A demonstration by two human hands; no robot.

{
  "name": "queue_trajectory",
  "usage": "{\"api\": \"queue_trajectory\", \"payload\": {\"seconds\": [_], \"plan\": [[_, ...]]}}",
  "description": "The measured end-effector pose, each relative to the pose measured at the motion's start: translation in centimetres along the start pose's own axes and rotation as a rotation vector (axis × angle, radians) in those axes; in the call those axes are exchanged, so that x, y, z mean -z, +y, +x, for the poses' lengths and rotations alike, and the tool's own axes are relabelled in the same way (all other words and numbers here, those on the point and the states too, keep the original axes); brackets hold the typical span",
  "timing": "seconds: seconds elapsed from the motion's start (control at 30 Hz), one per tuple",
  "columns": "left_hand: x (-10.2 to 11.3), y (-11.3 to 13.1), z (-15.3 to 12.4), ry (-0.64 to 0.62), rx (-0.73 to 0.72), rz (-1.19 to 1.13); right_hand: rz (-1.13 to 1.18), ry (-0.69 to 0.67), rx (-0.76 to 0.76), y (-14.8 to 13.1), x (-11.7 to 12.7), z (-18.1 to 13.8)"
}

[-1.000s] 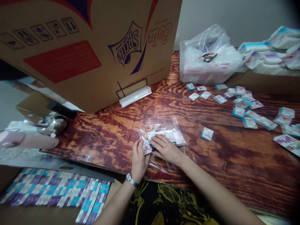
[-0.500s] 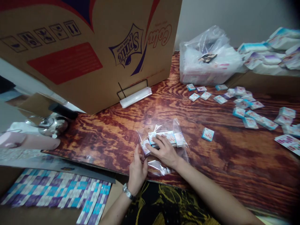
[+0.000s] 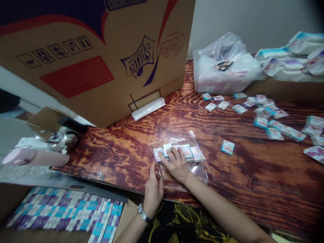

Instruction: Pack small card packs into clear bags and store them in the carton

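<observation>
A clear plastic bag point(image 3: 196, 165) lies on the dark wooden table point(image 3: 253, 175) near its front edge, with a row of small white, pink and blue packets point(image 3: 188, 152) inside it. My right hand point(image 3: 176, 163) lies flat on the packets and presses them down, fingers stretched out. My left hand point(image 3: 153, 187), a watch on its wrist, pinches the near left edge of the bag between thumb and fingers. One loose packet point(image 3: 227, 147) lies to the right of the bag.
A big cardboard box point(image 3: 101, 57) stands at the back left, a white roll point(image 3: 148, 108) at its foot. Several loose packets point(image 3: 265, 113) are scattered at the right, behind them a plastic bag of stock point(image 3: 222, 71). Packed strips point(image 3: 63, 209) lie low at the left.
My left hand let go of the end packet and slid back toward me to the bag's edge. My right hand stayed on the packets, which now lie flat in a row.
</observation>
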State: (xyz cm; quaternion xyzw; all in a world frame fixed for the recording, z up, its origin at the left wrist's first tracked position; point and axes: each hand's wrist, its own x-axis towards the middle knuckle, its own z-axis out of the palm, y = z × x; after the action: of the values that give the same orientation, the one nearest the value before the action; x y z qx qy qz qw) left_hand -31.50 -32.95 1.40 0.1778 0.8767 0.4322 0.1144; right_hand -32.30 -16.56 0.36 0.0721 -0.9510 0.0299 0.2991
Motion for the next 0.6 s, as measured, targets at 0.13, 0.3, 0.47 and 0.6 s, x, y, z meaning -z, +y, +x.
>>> {"api": "queue_trajectory", "payload": {"seconds": [0.13, 0.3, 0.47, 0.6], "plan": [[1.0, -0.1, 0.7, -0.012, -0.058, 0.101, 0.047, -0.099, 0.045, 0.3, 0.7, 0.3], [2.6, 2.2, 0.5, 0.238, -0.331, 0.327, 0.123, -0.156, 0.202, 1.9, 4.4, -1.7], [0.9, 6.5, -0.1, -0.15, -0.692, 0.209, 0.238, -0.211, 0.176, 3.4, 7.5, -7.5], [-3.7, 8.1, 2.0, -0.534, -0.626, 0.182, 0.116, -0.283, 0.093, 4.4, 7.3, -10.6]]}}
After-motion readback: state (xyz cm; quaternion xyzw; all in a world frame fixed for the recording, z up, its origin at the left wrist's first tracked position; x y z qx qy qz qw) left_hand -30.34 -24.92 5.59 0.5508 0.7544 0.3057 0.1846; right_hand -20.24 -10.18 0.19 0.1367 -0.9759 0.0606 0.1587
